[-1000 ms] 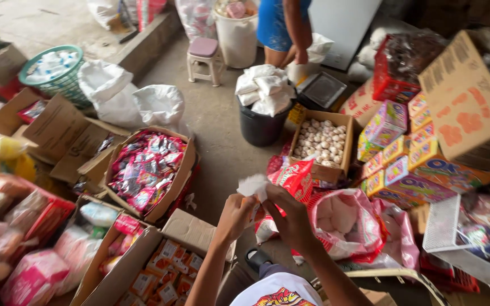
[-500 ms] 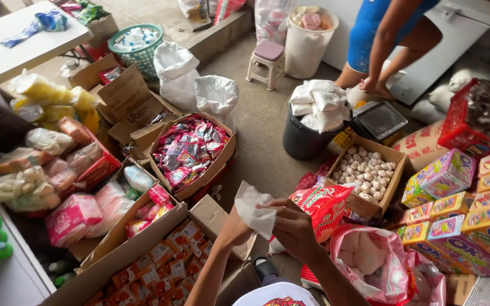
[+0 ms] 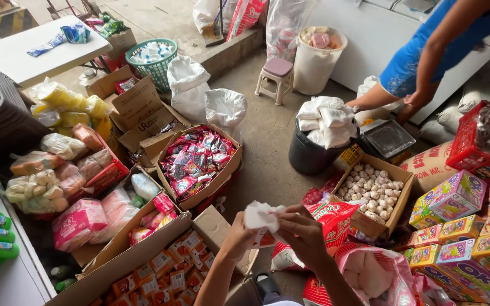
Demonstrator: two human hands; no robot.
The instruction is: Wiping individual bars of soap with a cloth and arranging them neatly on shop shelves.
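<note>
Crumpled white plastic bag (image 3: 261, 217) between hands (image 3: 276, 235)

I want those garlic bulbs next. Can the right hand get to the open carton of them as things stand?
Probably not freely: the right hand and left hand both grip a small white bag. The garlic carton lies open, unobstructed.

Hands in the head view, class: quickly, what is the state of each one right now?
Left hand: closed, pinching the small white plastic bag.
Right hand: closed, fingers on the same white plastic bag.
</note>
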